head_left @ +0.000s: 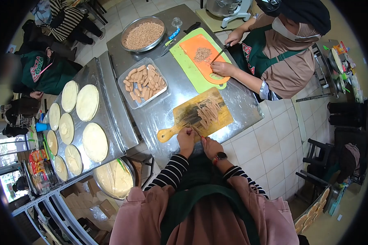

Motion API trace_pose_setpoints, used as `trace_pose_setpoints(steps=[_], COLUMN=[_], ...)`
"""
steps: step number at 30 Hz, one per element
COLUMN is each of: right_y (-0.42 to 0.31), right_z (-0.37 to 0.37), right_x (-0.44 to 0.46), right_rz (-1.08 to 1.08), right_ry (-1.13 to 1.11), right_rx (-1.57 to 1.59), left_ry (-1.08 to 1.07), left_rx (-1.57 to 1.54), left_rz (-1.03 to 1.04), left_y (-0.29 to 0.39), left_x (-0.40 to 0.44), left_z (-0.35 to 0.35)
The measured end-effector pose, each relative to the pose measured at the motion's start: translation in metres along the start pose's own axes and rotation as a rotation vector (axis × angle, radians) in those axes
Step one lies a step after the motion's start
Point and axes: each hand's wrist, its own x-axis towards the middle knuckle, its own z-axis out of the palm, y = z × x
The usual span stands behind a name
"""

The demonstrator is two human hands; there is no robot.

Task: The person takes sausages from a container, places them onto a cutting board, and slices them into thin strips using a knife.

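Observation:
My right hand [212, 148], with a watch on its wrist, is closed round a small knife [197, 131] with a reddish handle. The blade points up and left over the near edge of a wooden cutting board [178, 113]. Beside it, my left hand [186, 141] is closed at the board's lower edge, near the handle; its fingertips are pinched near the blade, and what they hold is too small to make out. Sausage strips [208, 112], cut lengthwise, lie in a pile on the board's right half. A clear plastic tub [137, 103] of sausage pieces [142, 81] stands beyond the board.
Across the metal table [159, 73], a co-worker [280, 61] cuts on an orange board [189, 44] over a green mat [200, 84]. A steel bowl [124, 45] holds chopped pieces. Leftward, a metal surface [120, 130] bears several dough rounds [95, 141]. Another person [49, 73] stands beyond.

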Motion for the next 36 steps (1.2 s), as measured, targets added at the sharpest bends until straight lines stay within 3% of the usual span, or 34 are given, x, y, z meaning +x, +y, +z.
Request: trace_pose_setpoints(steps=[15, 36], right_y=[-0.004, -0.010], right_z=[-0.009, -0.003], right_x=[-0.017, -0.015], right_rz=[0.046, 0.067], right_ry=[0.036, -0.004], right_rx=[-0.045, -0.043], left_ry=[0.064, 0.093], left_rx=[-0.095, 0.035], left_rz=[0.001, 0.026], left_y=[-0.005, -0.003], left_x=[-0.002, -0.004], left_z=[0.004, 0.002])
